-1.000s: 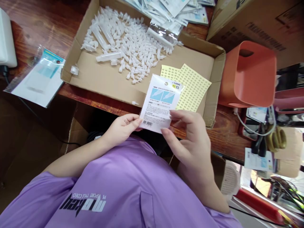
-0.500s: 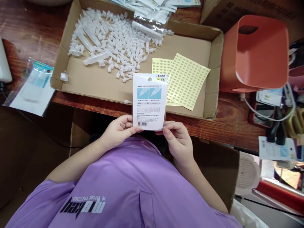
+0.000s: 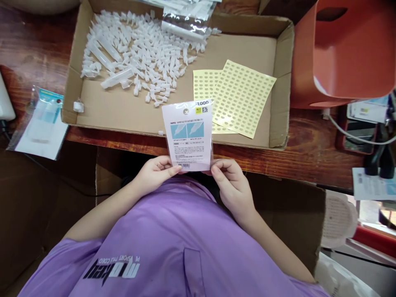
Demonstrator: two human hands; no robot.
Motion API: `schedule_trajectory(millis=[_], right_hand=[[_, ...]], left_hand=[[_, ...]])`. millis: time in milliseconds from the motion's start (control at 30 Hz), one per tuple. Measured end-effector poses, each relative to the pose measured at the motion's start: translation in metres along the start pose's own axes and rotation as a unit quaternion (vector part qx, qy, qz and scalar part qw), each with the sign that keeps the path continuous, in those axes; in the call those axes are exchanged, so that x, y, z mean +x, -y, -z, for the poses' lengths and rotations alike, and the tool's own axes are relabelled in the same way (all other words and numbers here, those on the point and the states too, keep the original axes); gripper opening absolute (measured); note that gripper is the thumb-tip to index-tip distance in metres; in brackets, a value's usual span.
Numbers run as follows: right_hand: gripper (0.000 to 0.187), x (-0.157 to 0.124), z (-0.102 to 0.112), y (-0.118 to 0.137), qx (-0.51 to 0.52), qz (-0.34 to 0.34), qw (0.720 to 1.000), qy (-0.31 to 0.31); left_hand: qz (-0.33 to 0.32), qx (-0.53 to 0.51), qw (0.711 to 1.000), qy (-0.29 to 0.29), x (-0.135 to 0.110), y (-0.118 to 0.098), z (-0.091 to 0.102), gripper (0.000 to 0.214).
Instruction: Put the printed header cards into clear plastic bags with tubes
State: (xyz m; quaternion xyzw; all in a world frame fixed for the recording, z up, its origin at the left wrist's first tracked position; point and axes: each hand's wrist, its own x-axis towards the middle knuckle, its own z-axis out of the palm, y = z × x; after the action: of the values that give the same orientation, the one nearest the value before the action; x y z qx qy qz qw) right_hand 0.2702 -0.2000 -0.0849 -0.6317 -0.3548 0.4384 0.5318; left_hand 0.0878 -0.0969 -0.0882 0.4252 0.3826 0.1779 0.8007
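Observation:
A flat packet (image 3: 189, 140) with a white printed back card in clear plastic stands nearly upright before me, over the table's front edge. The card carries two blue pictures, a price and a barcode. My left hand (image 3: 159, 170) pinches its lower left corner, thumb on the printed face and fingers behind. At the lower right corner, my right hand (image 3: 230, 179) grips the clear plastic edge between thumb and fingers. Behind the packet lies a shallow cardboard tray (image 3: 247, 47) holding many small translucent nozzle-like pieces (image 3: 148, 53) and yellow sticker sheets (image 3: 244, 99). The packet's far side is hidden.
Another clear packet (image 3: 40, 123) lies on the table at left. An orange bin (image 3: 305, 66) stands at the right of the tray. Clear plastic bags (image 3: 185, 24) overhang the tray's back edge. A white cable (image 3: 349, 134) and dark-handled scissors (image 3: 379, 161) are at far right.
The packet has tilted slightly, its top swinging left and leaning back. Both hands keep their hold at the lower corners. The whole view has shifted a little.

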Motion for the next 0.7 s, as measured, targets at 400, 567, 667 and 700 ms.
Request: schedule_trajectory(millis=[400, 567, 667, 700], right_hand=[[0.027, -0.008, 0.002, -0.008, -0.006, -0.062, 0.998, -0.015], [0.026, -0.008, 0.002, -0.010, 0.015, -0.051, 0.998, -0.031], [0.026, -0.007, 0.002, -0.010, 0.044, -0.079, 0.996, -0.011], [0.027, -0.007, 0.001, -0.010, 0.049, -0.090, 0.995, -0.003]], left_hand=[[0.042, 0.022, 0.999, -0.007, -0.002, -0.011, -0.015, 0.045], [0.042, 0.040, 0.998, -0.007, -0.005, -0.005, -0.009, 0.033], [0.033, 0.058, 0.997, -0.022, -0.006, 0.001, -0.004, 0.036], [0.030, 0.061, 0.997, -0.023, -0.006, 0.003, -0.003, 0.036]])
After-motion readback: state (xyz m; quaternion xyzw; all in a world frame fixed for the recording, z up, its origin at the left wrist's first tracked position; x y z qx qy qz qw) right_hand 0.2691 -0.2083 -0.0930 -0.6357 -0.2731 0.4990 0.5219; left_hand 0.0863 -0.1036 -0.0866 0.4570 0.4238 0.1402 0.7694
